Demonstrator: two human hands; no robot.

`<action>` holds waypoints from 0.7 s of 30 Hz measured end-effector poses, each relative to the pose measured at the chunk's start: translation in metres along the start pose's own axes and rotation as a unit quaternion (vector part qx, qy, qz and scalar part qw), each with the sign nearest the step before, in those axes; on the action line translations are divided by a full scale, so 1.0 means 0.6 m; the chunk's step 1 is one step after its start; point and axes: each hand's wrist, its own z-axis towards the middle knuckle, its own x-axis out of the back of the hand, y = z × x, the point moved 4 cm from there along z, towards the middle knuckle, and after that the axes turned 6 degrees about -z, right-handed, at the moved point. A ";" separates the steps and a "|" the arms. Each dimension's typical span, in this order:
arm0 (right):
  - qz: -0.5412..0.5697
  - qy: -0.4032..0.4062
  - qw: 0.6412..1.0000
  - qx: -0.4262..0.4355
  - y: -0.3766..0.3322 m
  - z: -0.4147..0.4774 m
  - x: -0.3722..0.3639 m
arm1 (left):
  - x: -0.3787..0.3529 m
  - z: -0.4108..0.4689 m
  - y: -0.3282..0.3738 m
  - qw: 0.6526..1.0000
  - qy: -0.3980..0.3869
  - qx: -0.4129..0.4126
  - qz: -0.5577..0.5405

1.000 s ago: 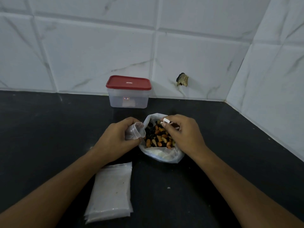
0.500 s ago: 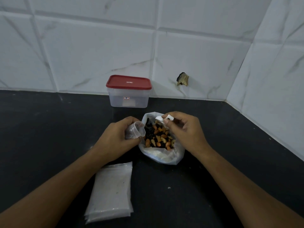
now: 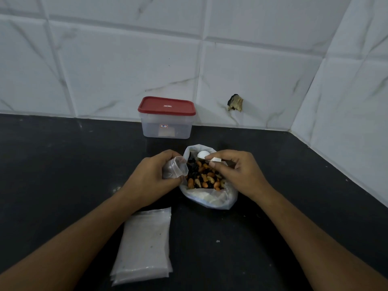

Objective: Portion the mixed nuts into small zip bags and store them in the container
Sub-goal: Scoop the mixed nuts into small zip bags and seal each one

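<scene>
- Left hand [image 3: 151, 177] grips a zip bag [image 3: 175, 170], mouth open beside the nuts [image 3: 203, 178], middle of the counter [image 3: 63, 164]; right hand [image 3: 237, 173] pinches a spoon [image 3: 203, 154] over them.
- Container [image 3: 167, 124] sits lidded at the counter's back edge.
- Risk: the narrow, floppy mouth may spill nuts.

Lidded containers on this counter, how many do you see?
1. The red-lidded container stands at the back of the counter by the tiled wall, behind the bag of nuts. No other seems hidden.

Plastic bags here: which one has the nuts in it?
The big open bag by the right hand with the scoop, holding mixed nuts. The small bag in the left hand looks empty; the stack lies flat.
</scene>
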 end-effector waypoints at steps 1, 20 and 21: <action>-0.011 -0.006 1.000 -0.004 0.004 0.001 -0.003 | 0.000 0.000 0.000 1.000 0.000 0.000 -0.001; 0.039 -0.039 0.997 -0.060 0.001 0.010 -0.006 | -0.001 -0.001 0.005 1.000 -0.001 0.002 0.004; 0.065 -0.036 0.995 -0.071 -0.001 0.011 -0.003 | -0.001 -0.001 0.005 1.000 0.000 0.003 0.001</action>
